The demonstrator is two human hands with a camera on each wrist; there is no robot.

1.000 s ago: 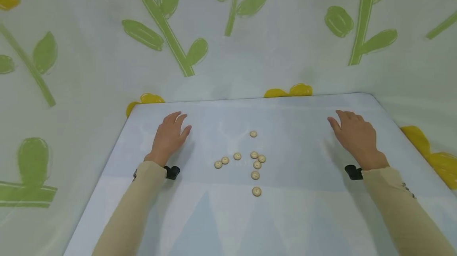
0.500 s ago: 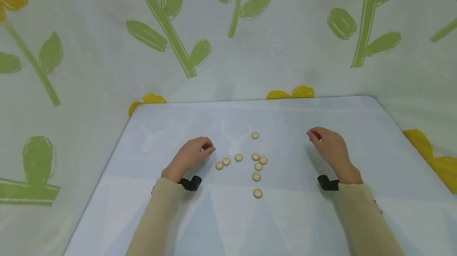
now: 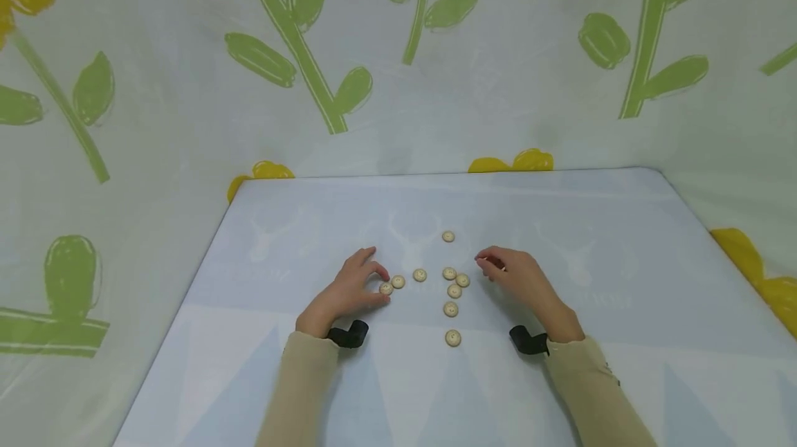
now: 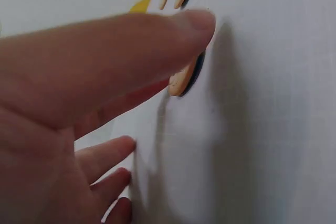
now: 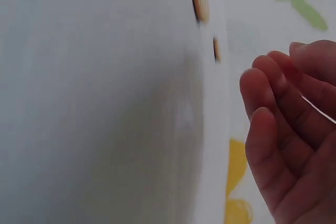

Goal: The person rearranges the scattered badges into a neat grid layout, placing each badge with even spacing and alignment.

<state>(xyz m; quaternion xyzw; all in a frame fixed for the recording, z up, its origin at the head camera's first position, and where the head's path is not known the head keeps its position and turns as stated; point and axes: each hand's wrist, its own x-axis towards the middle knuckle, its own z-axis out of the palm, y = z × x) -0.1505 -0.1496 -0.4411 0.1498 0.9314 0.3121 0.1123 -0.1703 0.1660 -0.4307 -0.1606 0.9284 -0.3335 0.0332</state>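
Round, pale wooden-looking buttons lie flat on the white table in a bent line. My left hand [image 3: 351, 289] is at the leftmost button [image 3: 386, 288], index fingertip right at its far edge and thumb apart on the near side. In the left wrist view the thumb covers part of that button [image 4: 181, 83]. A second button [image 3: 398, 282] sits just to its right, and a third [image 3: 420, 275] farther along. My right hand [image 3: 526, 282] hovers to the right of the button cluster, nearest the button [image 3: 463, 280] on its right side. Its fingers are loosely bent around nothing.
Other buttons run down the middle: one at the far end [image 3: 448, 236], several in the cluster, one nearest me [image 3: 452, 338]. The table [image 3: 623, 225] meets a flower-patterned cloth wall [image 3: 498, 101] at its back and sides. A black strap mount [image 3: 350, 335] sits on the left wrist.
Both hands have come inward from the table's sides. The left has reached the leftmost button with thumb and index spread; the right has moved left toward the cluster. The buttons stay in place.
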